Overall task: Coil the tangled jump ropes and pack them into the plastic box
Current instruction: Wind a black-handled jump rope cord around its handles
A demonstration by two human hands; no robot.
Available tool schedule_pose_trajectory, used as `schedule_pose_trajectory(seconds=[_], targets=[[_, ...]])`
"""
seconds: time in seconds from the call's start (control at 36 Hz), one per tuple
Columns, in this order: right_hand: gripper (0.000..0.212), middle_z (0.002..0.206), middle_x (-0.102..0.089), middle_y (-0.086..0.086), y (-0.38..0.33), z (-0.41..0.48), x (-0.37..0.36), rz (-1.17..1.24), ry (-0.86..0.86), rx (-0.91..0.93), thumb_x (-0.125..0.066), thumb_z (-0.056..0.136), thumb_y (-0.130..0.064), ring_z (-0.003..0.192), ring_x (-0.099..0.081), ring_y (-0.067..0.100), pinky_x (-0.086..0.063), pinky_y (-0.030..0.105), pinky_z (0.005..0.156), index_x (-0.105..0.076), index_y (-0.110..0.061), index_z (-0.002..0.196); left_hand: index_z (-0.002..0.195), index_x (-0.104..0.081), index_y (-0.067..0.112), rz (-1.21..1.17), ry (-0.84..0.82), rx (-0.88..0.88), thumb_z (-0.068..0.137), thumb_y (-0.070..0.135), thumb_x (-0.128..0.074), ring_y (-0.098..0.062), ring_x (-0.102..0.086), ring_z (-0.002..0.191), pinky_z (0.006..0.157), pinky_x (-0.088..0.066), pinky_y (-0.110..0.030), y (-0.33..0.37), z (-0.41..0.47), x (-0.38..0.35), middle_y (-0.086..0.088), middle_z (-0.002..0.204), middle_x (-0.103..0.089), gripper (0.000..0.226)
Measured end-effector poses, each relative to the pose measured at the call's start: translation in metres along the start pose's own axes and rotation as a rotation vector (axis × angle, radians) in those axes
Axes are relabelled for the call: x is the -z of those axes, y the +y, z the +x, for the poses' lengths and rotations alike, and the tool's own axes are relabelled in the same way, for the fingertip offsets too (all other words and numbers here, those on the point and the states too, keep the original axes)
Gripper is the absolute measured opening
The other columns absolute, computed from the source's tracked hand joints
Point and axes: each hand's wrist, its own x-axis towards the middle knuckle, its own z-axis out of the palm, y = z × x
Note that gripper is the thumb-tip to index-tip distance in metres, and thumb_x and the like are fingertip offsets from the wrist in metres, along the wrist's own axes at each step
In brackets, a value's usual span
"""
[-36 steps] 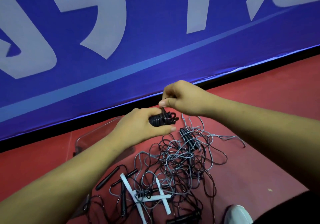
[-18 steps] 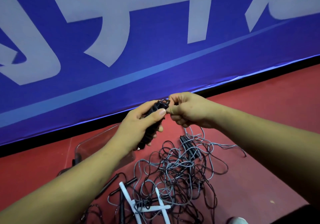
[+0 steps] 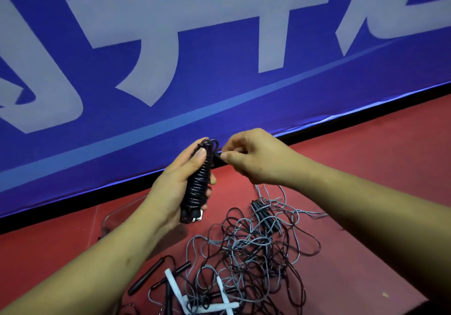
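Note:
My left hand (image 3: 177, 187) grips a black jump rope bundle (image 3: 199, 183), its cord wound tightly round the handles and held nearly upright. My right hand (image 3: 253, 158) pinches the loose end of that cord at the bundle's top. Below on the red floor lies a tangle of black and grey ropes (image 3: 246, 253) with black handles (image 3: 264, 219) and white handles (image 3: 175, 288). The clear plastic box (image 3: 114, 219) sits on the floor behind my left forearm, mostly hidden.
A blue banner with large white characters (image 3: 219, 46) stands close behind, its black base meeting the red floor (image 3: 378, 158). Loose black handles (image 3: 146, 278) lie at the lower left of the tangle.
The bundle has been turned from lying sideways to nearly upright and raised. My right hand has shifted from above it to its top right, still pinching the cord end.

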Motion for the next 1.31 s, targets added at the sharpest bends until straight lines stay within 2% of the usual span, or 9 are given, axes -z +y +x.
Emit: schedule_pose_trajectory(seconds=[0.19,0.28,0.44,0.64,0.72,0.92,1.03,1.17,1.31], targets=[[0.006,0.071,-0.061,0.015,0.005,-0.005,0.002,0.519,-0.157,0.014,-0.062,0.093,-0.004,0.053,-0.057,0.022,-0.052,0.031,0.057,-0.059,0.0,0.093,0.104,-0.064,0.031,-0.042,0.016,0.026,0.087,0.046,-0.057,-0.024,-0.051,0.057,0.053,-0.044,-0.029,-0.003,0.001,-0.002,-0.009,0.074,-0.058,0.024],[0.035,0.096,-0.065,0.026,0.007,-0.006,0.006,0.754,-0.314,-0.003,-0.059,0.086,-0.01,0.078,-0.066,0.03,-0.056,0.035,0.078,-0.056,0.008,0.116,0.105,-0.066,0.03,-0.057,0.024,0.041,0.092,0.046,-0.055,-0.024,-0.052,0.057,0.054,-0.043,-0.029,-0.003,0.001,0.001,-0.007,0.074,-0.058,0.024],[0.031,0.11,-0.067,0.024,0.011,-0.006,0.008,0.8,-0.42,0.019,-0.043,0.096,-0.014,0.099,-0.068,0.031,-0.054,0.037,0.095,-0.057,0.002,0.12,0.115,-0.064,0.028,-0.08,0.032,0.067,0.091,0.047,-0.056,-0.024,-0.052,0.056,0.05,-0.043,-0.03,-0.003,0.002,0.0,-0.005,0.073,-0.058,0.032],[0.027,0.094,-0.067,0.009,0.015,-0.003,0.003,0.522,-0.145,0.074,-0.043,0.104,-0.012,0.079,-0.059,0.019,-0.052,0.027,0.07,-0.064,-0.001,0.117,0.118,-0.062,0.029,-0.088,-0.004,0.098,0.088,0.049,-0.056,-0.025,-0.052,0.057,0.051,-0.043,-0.029,-0.002,0.001,0.001,-0.009,0.072,-0.058,0.037],[0.024,0.094,-0.067,0.003,0.016,0.0,-0.001,0.639,-0.053,0.024,-0.047,0.102,-0.013,0.075,-0.055,0.015,-0.049,0.025,0.064,-0.066,-0.001,0.11,0.123,-0.061,0.032,-0.094,-0.019,0.092,0.087,0.049,-0.056,-0.025,-0.052,0.057,0.049,-0.043,-0.028,-0.002,0.002,-0.001,-0.009,0.072,-0.057,0.04],[0.02,0.091,-0.067,0.011,0.014,0.005,-0.009,0.998,-0.028,-0.068,-0.048,0.1,-0.009,0.066,-0.061,0.011,-0.055,0.021,0.067,-0.066,0.0,0.102,0.124,-0.062,0.032,-0.076,-0.02,0.073,0.087,0.05,-0.056,-0.023,-0.053,0.058,0.05,-0.045,-0.028,-0.002,0.003,0.0,-0.008,0.073,-0.058,0.042],[0.014,0.081,-0.066,0.011,0.014,0.008,-0.006,1.006,-0.018,-0.128,-0.052,0.098,-0.005,0.062,-0.061,0.012,-0.056,0.021,0.065,-0.064,-0.003,0.106,0.127,-0.058,0.027,-0.065,0.006,0.086,0.086,0.049,-0.057,-0.023,-0.053,0.057,0.048,-0.046,-0.028,-0.006,0.001,0.001,-0.008,0.073,-0.059,0.046],[0.014,0.078,-0.066,0.013,0.015,0.009,-0.007,0.889,-0.046,-0.194,-0.056,0.095,-0.001,0.057,-0.058,0.013,-0.054,0.021,0.057,-0.057,-0.007,0.083,0.116,-0.061,0.025,-0.028,0.017,0.073,0.089,0.047,-0.056,-0.023,-0.053,0.057,0.049,-0.046,-0.028,-0.008,0.001,0.003,-0.01,0.075,-0.058,0.036],[0.015,0.078,-0.065,0.012,0.014,0.009,-0.004,0.77,-0.102,-0.245,-0.059,0.094,-0.002,0.055,-0.055,0.012,-0.052,0.02,0.055,-0.059,-0.007,0.08,0.116,-0.063,0.024,0.06,0.019,0.04,0.094,0.044,-0.055,-0.023,-0.054,0.059,0.052,-0.045,-0.03,-0.011,0.0,0.003,-0.012,0.077,-0.058,0.031]])
